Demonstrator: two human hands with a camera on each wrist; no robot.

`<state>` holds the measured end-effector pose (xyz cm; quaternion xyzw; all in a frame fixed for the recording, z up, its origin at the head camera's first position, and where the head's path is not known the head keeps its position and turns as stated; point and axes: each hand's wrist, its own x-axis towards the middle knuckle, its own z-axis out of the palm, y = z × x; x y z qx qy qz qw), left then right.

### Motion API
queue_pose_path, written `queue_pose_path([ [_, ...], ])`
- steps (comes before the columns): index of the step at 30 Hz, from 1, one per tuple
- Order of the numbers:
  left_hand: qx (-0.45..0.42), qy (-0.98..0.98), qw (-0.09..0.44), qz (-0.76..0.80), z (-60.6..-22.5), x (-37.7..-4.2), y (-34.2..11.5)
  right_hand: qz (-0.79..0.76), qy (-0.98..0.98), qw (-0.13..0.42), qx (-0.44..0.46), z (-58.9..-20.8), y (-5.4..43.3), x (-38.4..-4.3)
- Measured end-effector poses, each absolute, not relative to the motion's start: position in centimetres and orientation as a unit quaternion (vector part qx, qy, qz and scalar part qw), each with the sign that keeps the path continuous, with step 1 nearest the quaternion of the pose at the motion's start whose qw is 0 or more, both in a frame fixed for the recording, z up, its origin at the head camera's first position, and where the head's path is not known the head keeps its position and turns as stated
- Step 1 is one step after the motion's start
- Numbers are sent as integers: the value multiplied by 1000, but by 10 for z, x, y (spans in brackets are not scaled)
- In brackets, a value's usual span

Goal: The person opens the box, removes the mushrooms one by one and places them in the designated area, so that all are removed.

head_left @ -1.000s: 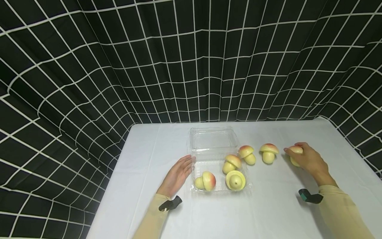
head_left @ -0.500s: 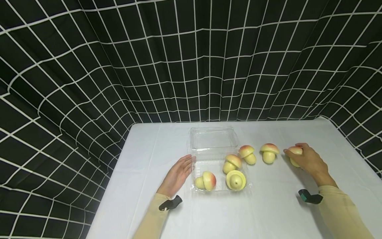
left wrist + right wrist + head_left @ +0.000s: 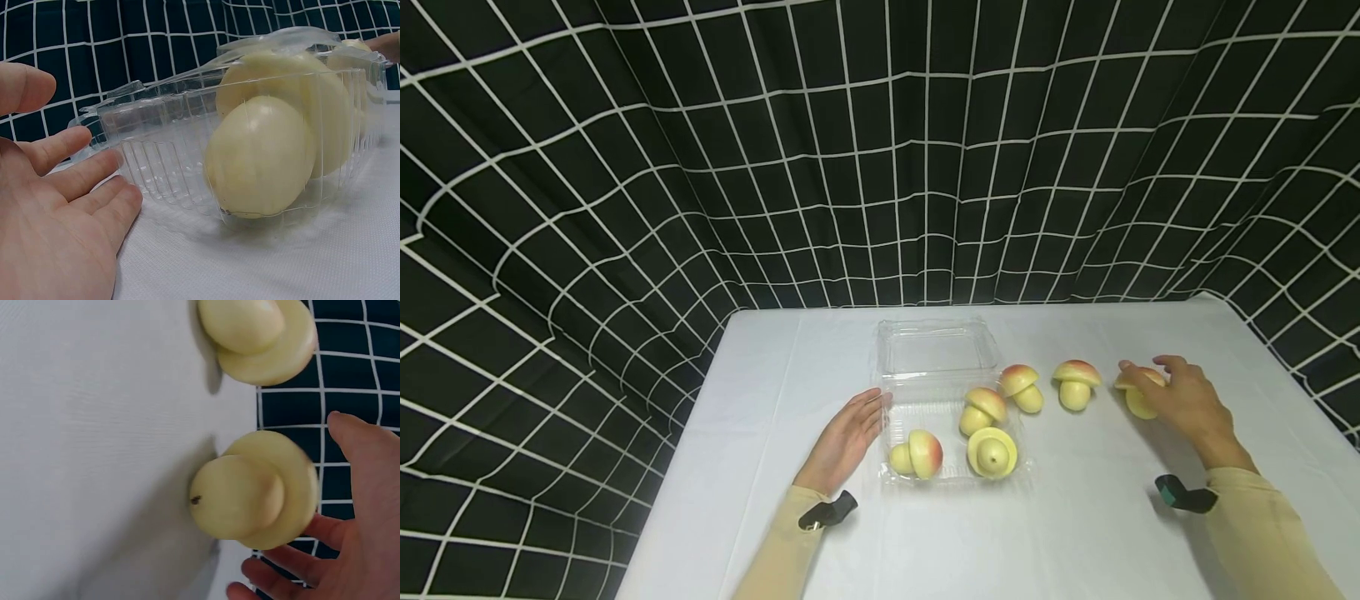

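My left hand (image 3: 842, 446) lies beside the left wall of a clear plastic clamshell box (image 3: 917, 415), its fingers straight and the fingertips right at the wall in the left wrist view. Inside the box are three toy mushrooms: one on its side (image 3: 917, 455), a second mushroom (image 3: 982, 411) at the back right, and a third, stem-up mushroom (image 3: 992, 454) in front of it. My right hand (image 3: 1195, 412) is at the rightmost mushroom (image 3: 1141, 406), a yellow one with a reddish cap. In the right wrist view, thumb and fingers are spread around this mushroom (image 3: 234, 495), the thumb apart from it.
The box's lid (image 3: 937, 350) is folded back behind it. Another mushroom (image 3: 1021, 388) sits at the box's back right corner, and one more mushroom (image 3: 1076, 385) stands between it and my right hand. A black cloth with white grid lines (image 3: 925, 167) surrounds the white table (image 3: 790, 358).
My right hand's fingers have loosened from around the rightmost mushroom and the hand has shifted slightly right, showing more of the mushroom. The left hand has not moved.
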<state>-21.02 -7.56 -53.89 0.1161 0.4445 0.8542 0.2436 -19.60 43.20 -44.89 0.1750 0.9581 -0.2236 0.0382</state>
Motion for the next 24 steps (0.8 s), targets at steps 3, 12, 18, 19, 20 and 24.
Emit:
queue_pose_path([
  [3,115,443,243,855,-539,-210,-75,-222,959,20,173,-445,432,-196],
  [12,117,439,244,857,-538,-209,-75,-223,964,-29,144,-429,426,-193],
  [18,115,439,243,857,-537,-209,-75,-227,964,-60,124,-417,419,-192],
  [19,115,440,243,857,-537,-209,-75,-228,964,-64,121,-415,418,-192],
  [20,115,439,243,857,-537,-209,-75,-230,964,-67,119,-412,416,-192],
  [24,115,441,243,856,-536,-209,-75,-233,963,-77,108,-403,410,-191],
])
